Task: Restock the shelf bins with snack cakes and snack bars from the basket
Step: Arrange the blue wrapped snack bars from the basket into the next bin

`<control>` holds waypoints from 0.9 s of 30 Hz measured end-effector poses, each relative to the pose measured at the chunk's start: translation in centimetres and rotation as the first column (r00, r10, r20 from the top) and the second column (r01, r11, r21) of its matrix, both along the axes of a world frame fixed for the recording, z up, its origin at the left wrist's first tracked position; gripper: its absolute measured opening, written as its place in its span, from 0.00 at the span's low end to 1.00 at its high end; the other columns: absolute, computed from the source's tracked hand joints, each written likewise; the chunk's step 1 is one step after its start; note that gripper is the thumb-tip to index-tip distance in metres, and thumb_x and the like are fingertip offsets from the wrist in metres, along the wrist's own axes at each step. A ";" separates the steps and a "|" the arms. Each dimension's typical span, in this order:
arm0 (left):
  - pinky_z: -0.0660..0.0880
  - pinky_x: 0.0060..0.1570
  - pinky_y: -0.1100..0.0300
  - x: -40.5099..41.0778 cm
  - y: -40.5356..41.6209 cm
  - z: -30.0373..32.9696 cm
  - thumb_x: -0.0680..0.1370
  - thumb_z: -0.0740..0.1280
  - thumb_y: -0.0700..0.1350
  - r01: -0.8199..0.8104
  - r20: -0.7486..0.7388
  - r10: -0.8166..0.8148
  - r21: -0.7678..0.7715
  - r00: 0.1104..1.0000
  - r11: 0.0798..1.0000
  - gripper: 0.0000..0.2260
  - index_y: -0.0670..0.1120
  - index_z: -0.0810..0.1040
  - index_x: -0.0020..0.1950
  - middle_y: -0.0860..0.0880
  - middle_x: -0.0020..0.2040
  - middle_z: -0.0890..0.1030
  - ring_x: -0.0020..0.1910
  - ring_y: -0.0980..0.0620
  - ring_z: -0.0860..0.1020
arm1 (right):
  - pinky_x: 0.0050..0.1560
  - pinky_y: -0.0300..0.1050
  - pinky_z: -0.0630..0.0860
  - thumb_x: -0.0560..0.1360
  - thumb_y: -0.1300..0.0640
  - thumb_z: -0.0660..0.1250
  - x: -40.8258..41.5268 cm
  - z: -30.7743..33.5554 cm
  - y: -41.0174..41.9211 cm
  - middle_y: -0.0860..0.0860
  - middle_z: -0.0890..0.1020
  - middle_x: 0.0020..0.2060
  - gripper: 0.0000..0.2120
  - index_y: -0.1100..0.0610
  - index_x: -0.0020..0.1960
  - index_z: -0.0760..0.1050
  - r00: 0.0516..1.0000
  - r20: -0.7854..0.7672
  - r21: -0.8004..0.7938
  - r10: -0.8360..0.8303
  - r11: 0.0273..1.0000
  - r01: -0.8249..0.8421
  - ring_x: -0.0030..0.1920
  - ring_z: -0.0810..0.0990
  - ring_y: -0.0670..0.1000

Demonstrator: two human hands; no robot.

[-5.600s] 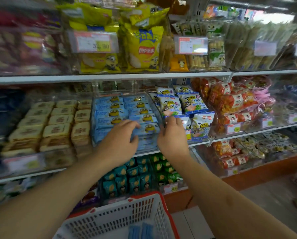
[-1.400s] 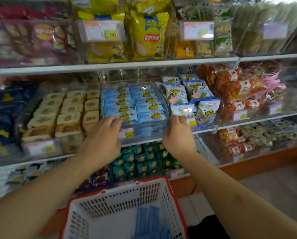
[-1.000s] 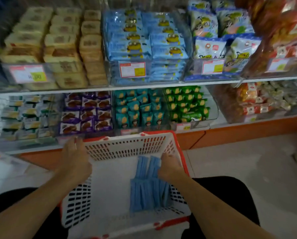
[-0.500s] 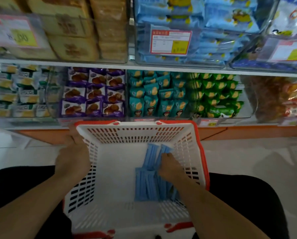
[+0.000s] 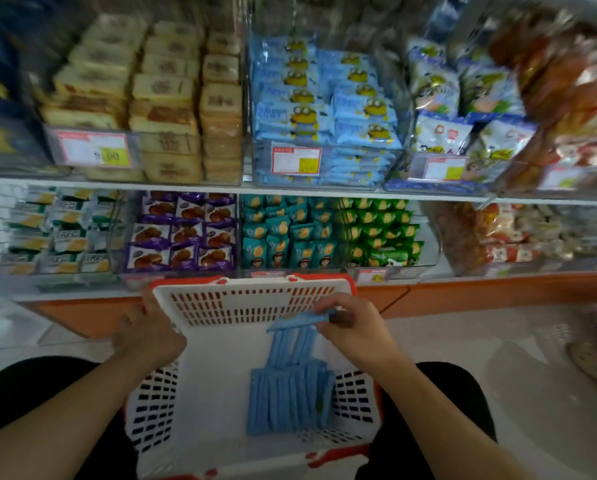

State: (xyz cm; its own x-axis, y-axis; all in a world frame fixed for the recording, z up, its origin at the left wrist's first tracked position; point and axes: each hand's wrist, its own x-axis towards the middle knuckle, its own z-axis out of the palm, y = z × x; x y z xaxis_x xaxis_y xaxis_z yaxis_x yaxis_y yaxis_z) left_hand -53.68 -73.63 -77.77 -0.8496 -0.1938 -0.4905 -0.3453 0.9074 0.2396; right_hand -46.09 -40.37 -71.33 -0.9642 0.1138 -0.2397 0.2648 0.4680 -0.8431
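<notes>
Basket (image 5: 255, 303), white plastic with a red rim, is seen from above on the lap of a person in dark trousers, its far wall close to the lowest shelf. On its floor, towards the right wall, a row of blue snack packs (image 5: 288, 400) is stood on edge, with a few more leaned behind it. Above that row, one blue pack (image 5: 297, 320) is held level, pinched between the thumb and curled fingers of the right hand (image 5: 354, 327). The basket's left rim is gripped by the left hand (image 5: 148, 332), fingers wrapped over the edge.

Just beyond the basket, the lowest shelf is filled with purple cake packs (image 5: 183, 233), teal packs (image 5: 286, 233) and green packs (image 5: 380, 233), side by side in clear bins. On the shelf above these, directly over the basket, a clear bin (image 5: 324, 161) is stacked with pale blue packs printed with yellow cartoon figures. Left of that bin, tan wrapped cakes (image 5: 165, 102) are piled behind a price tag (image 5: 94, 148).
</notes>
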 end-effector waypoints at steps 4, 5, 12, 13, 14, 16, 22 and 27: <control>0.75 0.64 0.47 1.5 1.7 5.1 0.73 0.71 0.46 0.068 -0.221 -0.038 0.128 0.975 0.989 0.32 0.50 0.63 0.75 0.42 0.72 0.66 0.69 0.40 0.71 | 0.53 0.43 0.81 0.77 0.69 0.73 2.8 6.1 -0.4 0.47 0.84 0.53 0.08 0.56 0.49 0.82 0.987 -0.149 -0.105 0.062 0.991 -0.078 0.56 0.84 0.48; 0.78 0.59 0.51 1.9 2.6 7.0 0.75 0.71 0.44 0.116 -0.253 -0.057 0.223 0.966 0.968 0.23 0.50 0.71 0.69 0.45 0.66 0.73 0.64 0.44 0.76 | 0.53 0.43 0.81 0.77 0.69 0.72 3.3 7.1 -0.8 0.46 0.84 0.54 0.10 0.54 0.50 0.82 0.985 -0.161 -0.107 0.060 0.991 -0.077 0.57 0.84 0.48; 0.85 0.46 0.47 5.5 7.5 19.9 0.85 0.64 0.43 0.175 -0.196 -0.018 0.828 0.980 0.533 0.10 0.54 0.84 0.54 0.48 0.51 0.86 0.47 0.48 0.86 | 0.53 0.47 0.83 0.78 0.75 0.64 4.5 13.0 -2.8 0.43 0.82 0.60 0.25 0.47 0.62 0.78 0.953 -0.292 -0.071 0.077 0.992 -0.102 0.60 0.83 0.47; 0.85 0.45 0.46 5.9 7.3 21.1 0.85 0.64 0.42 0.197 -0.217 -0.022 0.835 0.976 0.514 0.11 0.53 0.85 0.54 0.48 0.51 0.86 0.47 0.47 0.86 | 0.54 0.46 0.83 0.78 0.75 0.63 4.7 13.7 -2.8 0.43 0.82 0.61 0.26 0.46 0.63 0.78 0.951 -0.303 -0.084 0.068 0.992 -0.097 0.61 0.83 0.46; 0.85 0.45 0.45 6.3 7.1 22.1 0.85 0.64 0.42 0.212 -0.233 -0.021 0.839 0.972 0.501 0.11 0.52 0.86 0.54 0.48 0.51 0.87 0.47 0.47 0.86 | 0.55 0.46 0.83 0.77 0.76 0.62 4.8 14.4 -2.7 0.41 0.81 0.62 0.27 0.47 0.63 0.78 0.948 -0.314 -0.099 0.060 0.991 -0.095 0.62 0.82 0.46; 0.84 0.48 0.42 7.0 6.7 23.6 0.86 0.63 0.43 0.197 -0.218 -0.012 0.858 0.976 0.475 0.12 0.50 0.87 0.55 0.46 0.51 0.87 0.48 0.42 0.86 | 0.52 0.49 0.82 0.77 0.78 0.61 5.1 15.6 -2.6 0.41 0.82 0.60 0.26 0.50 0.60 0.80 0.948 -0.312 -0.132 0.055 0.986 -0.101 0.61 0.82 0.47; 0.81 0.45 0.61 9.0 7.1 25.6 0.79 0.75 0.49 0.352 -0.226 -0.287 0.766 0.931 0.538 0.06 0.49 0.87 0.53 0.48 0.50 0.88 0.47 0.55 0.85 | 0.48 0.52 0.82 0.76 0.77 0.59 5.6 18.3 -4.3 0.46 0.81 0.59 0.26 0.50 0.61 0.79 0.931 -0.349 -0.119 0.108 0.980 -0.159 0.55 0.83 0.51; 0.78 0.40 0.59 10.0 8.2 25.9 0.77 0.76 0.42 0.163 -0.158 -0.053 0.853 0.986 0.496 0.05 0.47 0.87 0.52 0.46 0.44 0.88 0.42 0.52 0.86 | 0.46 0.47 0.83 0.79 0.68 0.67 5.6 18.6 -6.1 0.49 0.77 0.61 0.19 0.47 0.63 0.73 0.910 -0.401 -0.274 -0.106 0.962 -0.009 0.57 0.82 0.48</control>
